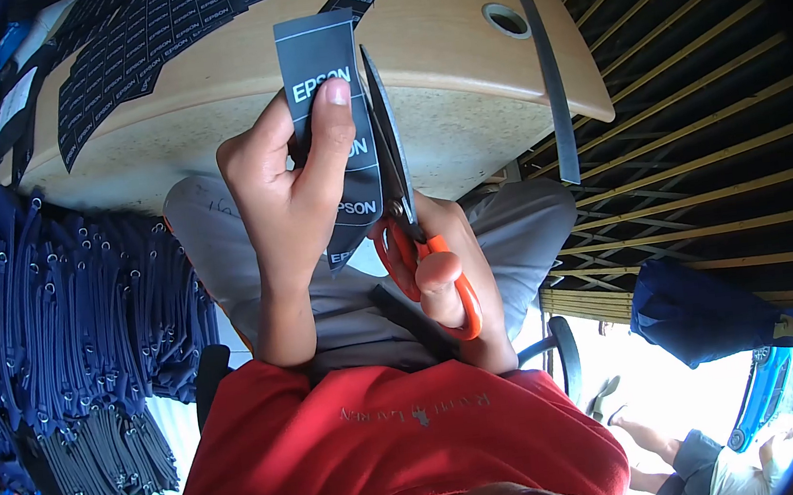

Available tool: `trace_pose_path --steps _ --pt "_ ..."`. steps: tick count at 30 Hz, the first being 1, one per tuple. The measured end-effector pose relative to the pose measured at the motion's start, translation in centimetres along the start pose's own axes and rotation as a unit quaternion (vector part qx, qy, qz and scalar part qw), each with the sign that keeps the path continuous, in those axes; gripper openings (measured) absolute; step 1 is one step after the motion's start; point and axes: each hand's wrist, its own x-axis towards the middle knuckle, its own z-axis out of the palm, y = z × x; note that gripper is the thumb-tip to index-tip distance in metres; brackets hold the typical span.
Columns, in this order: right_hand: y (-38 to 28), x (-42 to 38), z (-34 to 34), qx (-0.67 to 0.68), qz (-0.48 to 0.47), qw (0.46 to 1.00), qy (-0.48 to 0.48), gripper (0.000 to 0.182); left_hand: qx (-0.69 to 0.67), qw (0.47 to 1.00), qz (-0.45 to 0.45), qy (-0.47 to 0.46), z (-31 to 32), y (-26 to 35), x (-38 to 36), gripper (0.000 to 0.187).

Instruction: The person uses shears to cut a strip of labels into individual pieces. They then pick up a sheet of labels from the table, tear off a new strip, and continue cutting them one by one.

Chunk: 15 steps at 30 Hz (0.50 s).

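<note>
Gripping label strip [356, 123], left fingers [332, 135] partly cover it; right fingers [437, 272], half-hidden, hold scissors [397, 210].

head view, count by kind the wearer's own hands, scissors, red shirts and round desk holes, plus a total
Left hand and right hand: 2
Orange-handled scissors: 1
Red shirt: 1
Round desk hole: 1
Total: 5

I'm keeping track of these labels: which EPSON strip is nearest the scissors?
The strip held up in the left hand, beside the scissors' blades; the other EPSON strips rest on the table.
</note>
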Motion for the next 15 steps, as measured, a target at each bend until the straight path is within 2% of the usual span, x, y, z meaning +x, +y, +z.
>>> trace_pose_path --steps 5,9,11,12,15 --pt "0.6 -0.3 0.2 -0.033 0.022 0.995 0.088 0.092 0.009 1.000 0.012 0.017 -0.3 -0.4 0.1 0.016" --pt "-0.1 -0.8 -0.9 0.031 0.067 0.997 0.029 0.102 0.015 1.000 0.021 0.015 -0.7 -0.8 0.4 0.016" --pt "-0.4 -1.1 -1.0 0.199 0.108 0.969 -0.100 0.106 0.014 1.000 0.025 0.011 -0.9 -1.2 0.7 0.016" --pt "-0.2 -1.1 -1.0 0.145 0.099 0.977 -0.120 0.108 0.014 0.999 0.033 0.026 -1.1 -1.4 0.8 0.017" --pt "0.5 -0.8 -0.5 0.097 0.091 0.982 -0.131 0.108 0.025 0.998 0.038 0.050 -2.3 -1.8 1.1 0.017"
